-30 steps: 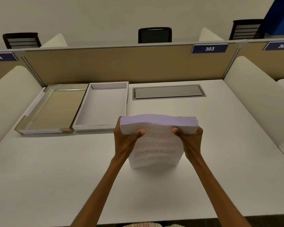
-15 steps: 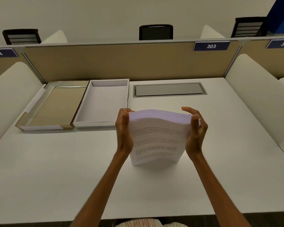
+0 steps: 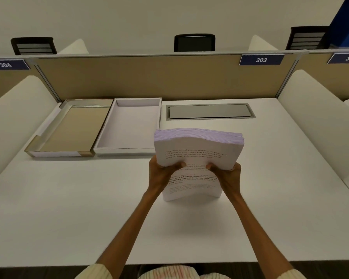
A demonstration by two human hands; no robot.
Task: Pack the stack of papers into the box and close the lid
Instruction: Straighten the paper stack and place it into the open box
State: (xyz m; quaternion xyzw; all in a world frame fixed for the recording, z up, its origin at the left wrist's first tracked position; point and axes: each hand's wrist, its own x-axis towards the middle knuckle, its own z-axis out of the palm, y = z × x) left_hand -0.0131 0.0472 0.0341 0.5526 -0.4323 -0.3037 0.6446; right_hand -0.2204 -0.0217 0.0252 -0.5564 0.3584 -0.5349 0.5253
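Head view gives me the stack of papers (image 3: 197, 156) standing on its near edge on the white bench (image 3: 69, 208), just right of the middle. Its upper part bends away from me and its printed top sheet faces me. Each hand grips one side of the stack at about mid height. My left hand (image 3: 159, 174) is closed on the left edge, thumb pressed onto the printed sheet and fingers hidden behind. My right hand (image 3: 228, 176) is closed on the right edge in the same way, thumb on the front. The two thumbs point toward each other with a strip of text between them. The upper half of the stack rises above both hands, the lower half drops below them to the bench.

Far and to the left of the stack lies the box (image 3: 129, 125), a shallow white tray, open. Its near right corner sits just behind the stack's top left corner in my view; whether they touch I cannot tell. Touching the box on its left lies the lid (image 3: 69, 129), inside up, brown within. Far right of the box, a grey cable hatch (image 3: 210, 111) is set into the bench, by the tan partition (image 3: 139, 79).
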